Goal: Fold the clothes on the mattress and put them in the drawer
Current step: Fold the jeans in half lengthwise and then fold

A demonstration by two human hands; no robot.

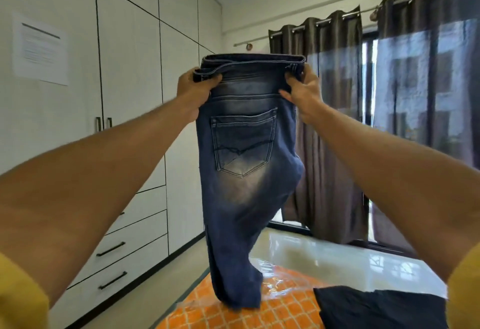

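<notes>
We are holding the blue jeans [244, 162] upright above the orange-patterned mattress [233, 313], back pocket facing us. Our left hand [193, 89] is gripping the waistband at its left end, fingers curled around the denim. Our right hand [302, 89] is pinching the waistband at its right end. The legs are hanging down, and the hems are touching the mattress surface. A dark garment [379, 308] is lying on the mattress, right of the jeans. The wardrobe drawers [114, 263] are sitting closed, left of the mattress.
</notes>
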